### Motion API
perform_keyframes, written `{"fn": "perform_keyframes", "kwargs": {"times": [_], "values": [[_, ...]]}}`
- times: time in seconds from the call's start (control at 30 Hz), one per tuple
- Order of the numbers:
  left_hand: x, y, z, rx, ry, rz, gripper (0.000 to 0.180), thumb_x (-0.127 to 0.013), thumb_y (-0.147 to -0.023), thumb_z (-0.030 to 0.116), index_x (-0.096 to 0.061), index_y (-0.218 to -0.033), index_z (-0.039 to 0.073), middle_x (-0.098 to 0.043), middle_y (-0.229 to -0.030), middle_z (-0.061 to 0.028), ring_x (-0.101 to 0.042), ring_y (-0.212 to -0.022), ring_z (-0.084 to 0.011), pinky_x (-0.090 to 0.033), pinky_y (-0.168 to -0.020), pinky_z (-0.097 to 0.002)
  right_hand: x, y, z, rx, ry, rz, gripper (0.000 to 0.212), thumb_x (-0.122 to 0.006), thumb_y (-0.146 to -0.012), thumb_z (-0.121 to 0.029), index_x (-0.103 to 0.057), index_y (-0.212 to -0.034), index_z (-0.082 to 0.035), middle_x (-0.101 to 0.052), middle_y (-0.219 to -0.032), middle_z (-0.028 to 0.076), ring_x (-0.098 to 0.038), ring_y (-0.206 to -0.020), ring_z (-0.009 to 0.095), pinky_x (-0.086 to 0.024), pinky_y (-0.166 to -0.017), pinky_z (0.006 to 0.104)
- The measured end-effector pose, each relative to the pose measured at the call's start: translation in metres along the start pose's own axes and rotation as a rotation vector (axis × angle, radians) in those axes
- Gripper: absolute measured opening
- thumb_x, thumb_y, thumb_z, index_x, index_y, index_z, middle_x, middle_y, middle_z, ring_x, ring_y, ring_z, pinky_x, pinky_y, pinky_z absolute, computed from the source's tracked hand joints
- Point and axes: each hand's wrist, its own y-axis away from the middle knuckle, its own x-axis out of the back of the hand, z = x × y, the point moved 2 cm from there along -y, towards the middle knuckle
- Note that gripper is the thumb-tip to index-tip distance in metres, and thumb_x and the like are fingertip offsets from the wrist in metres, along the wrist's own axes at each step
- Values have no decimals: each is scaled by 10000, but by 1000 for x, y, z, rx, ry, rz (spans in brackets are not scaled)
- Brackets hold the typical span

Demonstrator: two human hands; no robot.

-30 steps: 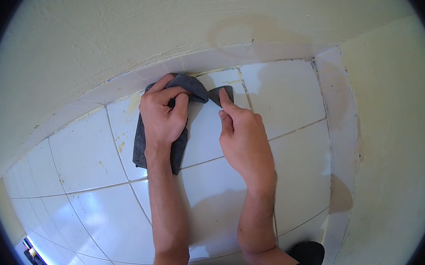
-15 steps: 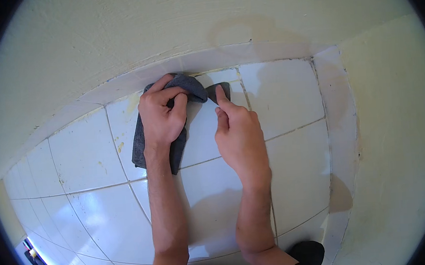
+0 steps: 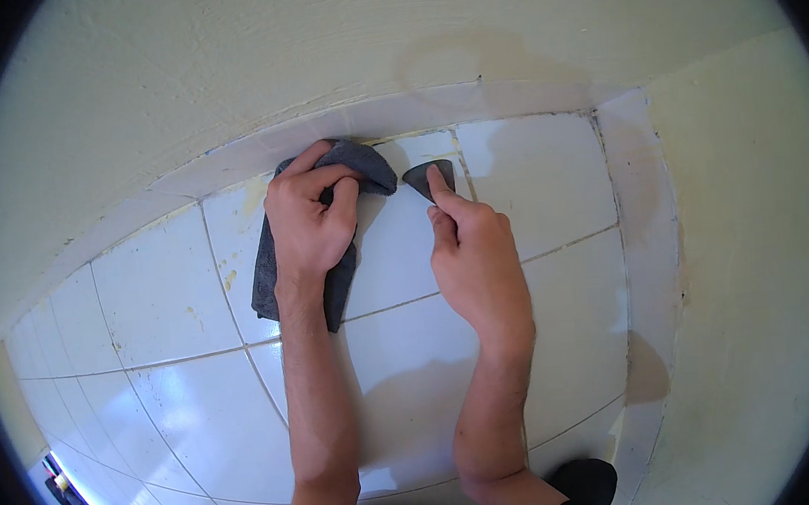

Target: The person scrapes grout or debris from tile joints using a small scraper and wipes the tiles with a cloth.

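My left hand (image 3: pixel 311 223) is closed on a dark grey cloth (image 3: pixel 366 165), which lies partly folded on the white floor tiles (image 3: pixel 395 248) close to the wall. The cloth's lower end hangs out below my wrist. My right hand (image 3: pixel 480 261) grips a scraper with a dark, flat, wedge-shaped blade (image 3: pixel 417 179). The index finger presses along the top of the blade; the handle is hidden inside the hand. A small gap separates the blade from the cloth's right edge. Yellowish stains (image 3: pixel 230 280) mark the tile left of the cloth.
A tiled skirting (image 3: pixel 525 97) runs along the cream wall (image 3: pixel 315 43) ahead and turns at the right corner beside another wall (image 3: pixel 751 247). Dirty grout lines cross the floor. A dark shoe (image 3: pixel 585 482) shows at the lower right, and bright light falls at the lower left.
My right hand has slid a little to the right with the scraper, drawing the blade away from the cloth. My left hand and the cloth have hardly moved.
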Motion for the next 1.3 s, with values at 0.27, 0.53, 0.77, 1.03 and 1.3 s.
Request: {"fn": "perform_keyframes", "kwargs": {"times": [0.27,0.53,0.77,1.03,1.3], "values": [[0,-1,-1,31,-3,-40,169,-629,-763,56,-776,-829,4,-723,-921,-137,-651,-655,-296,-494,-606,-360,6,2,-2,-62,40,-31,406,-541,-1031,-123,-653,-1412,-41,-741,-1003,254,-712,-926,450,-556,-842,542],[1,-1,1,42,4,-47,168,-631,-766,60,-775,-830,2,-727,-931,-148,-657,-668,-304,-502,-623,-367,3,-1,0,-46,37,-16,423,-538,-1029,-104,-632,-1437,-41,-746,-1024,247,-721,-960,430,-564,-846,531],[0,0,-11,-24,-43,-11,178,-633,-771,60,-787,-846,8,-747,-992,-180,-671,-677,-317,-514,-632,-376,8,1,-6,-62,13,-41,426,-543,-1024,-103,-633,-1435,-36,-748,-1031,248,-722,-983,433,-565,-849,531],[1,-1,0,6,-10,-45,167,-637,-774,43,-781,-848,4,-721,-923,-152,-645,-651,-280,-496,-612,-354,7,2,-4,-35,88,-41,415,-547,-1030,-121,-641,-1424,-33,-748,-1011,252,-719,-950,445,-559,-841,544],[0,-1,-3,-1,12,-42,158,-636,-775,37,-772,-844,-7,-722,-921,-148,-639,-647,-281,-492,-611,-353,19,1,-3,-149,18,-120,412,-534,-1036,-127,-648,-1426,-55,-740,-1001,261,-710,-956,440,-553,-852,513]]}}
